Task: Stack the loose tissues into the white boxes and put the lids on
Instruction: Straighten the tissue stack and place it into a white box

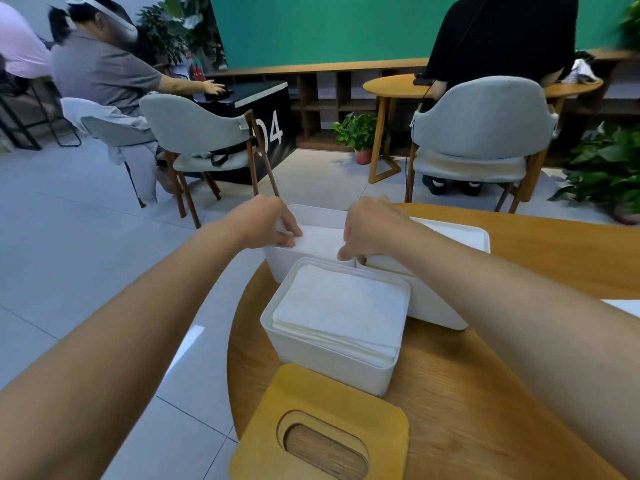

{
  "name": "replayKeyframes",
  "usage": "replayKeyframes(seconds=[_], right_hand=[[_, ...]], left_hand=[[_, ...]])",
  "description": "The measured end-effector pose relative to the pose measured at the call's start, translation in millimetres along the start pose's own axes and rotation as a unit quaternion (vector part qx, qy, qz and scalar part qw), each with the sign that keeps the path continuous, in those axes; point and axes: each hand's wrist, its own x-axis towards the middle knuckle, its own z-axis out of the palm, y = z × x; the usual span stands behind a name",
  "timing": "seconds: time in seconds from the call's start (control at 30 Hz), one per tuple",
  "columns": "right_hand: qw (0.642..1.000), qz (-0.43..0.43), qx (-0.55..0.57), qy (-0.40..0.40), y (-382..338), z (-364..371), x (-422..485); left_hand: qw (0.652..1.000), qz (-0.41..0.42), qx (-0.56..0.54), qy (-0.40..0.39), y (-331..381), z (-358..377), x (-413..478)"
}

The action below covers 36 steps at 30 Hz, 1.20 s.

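Note:
Three white boxes stand on the round wooden table (485,358). The far box (280,263) holds a stack of white tissues (320,239). My left hand (265,221) pinches the left edge of that stack with curled fingers. At the stack's right edge my right hand (369,228) grips the tissues, thumb down at the box's front wall. The near box (332,367) is filled to the rim with a stack of tissues (343,306) and has no lid. A third box (436,310) lies to the right, partly under my right forearm. A wooden lid (322,427) with an oval slot lies at the table's near edge.
Something flat and white (623,306) shows at the table's right edge. Beyond the table stand grey chairs (481,133), potted plants (356,133) and another round table (391,84). Two people sit with their backs turned. Tiled floor lies to the left.

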Motion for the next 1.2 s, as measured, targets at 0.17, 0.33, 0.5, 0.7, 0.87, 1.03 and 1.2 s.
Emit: replayKeyframes(seconds=[0.17, 0.33, 0.5, 0.7, 0.87, 1.03, 1.2], right_hand=[[1.000, -0.002, -0.015, 0.014, -4, -2, -8], [0.980, -0.049, 0.147, 0.126, 21, -11, -45], [0.962, -0.031, 0.208, 0.174, 77, -19, -110], [0.953, 0.021, 0.222, 0.204, 154, -24, -203], [0.950, 0.059, 0.231, 0.202, 216, -17, -271], [0.955, 0.128, 0.205, 0.174, 273, 4, -322], [0.962, 0.174, 0.168, 0.124, 312, 42, -348]], left_hand=[[1.000, -0.013, 0.023, -0.009, 11, 0, -4], [0.995, 0.032, 0.036, 0.089, 43, -21, -19], [0.978, 0.139, -0.037, 0.151, 128, -37, -39], [0.958, 0.237, -0.079, 0.138, 233, -19, -55], [0.947, 0.287, -0.104, 0.100, 316, 11, -65], [0.953, 0.285, -0.105, 0.021, 383, 63, -67], [0.957, 0.252, -0.139, -0.034, 418, 118, -62]])
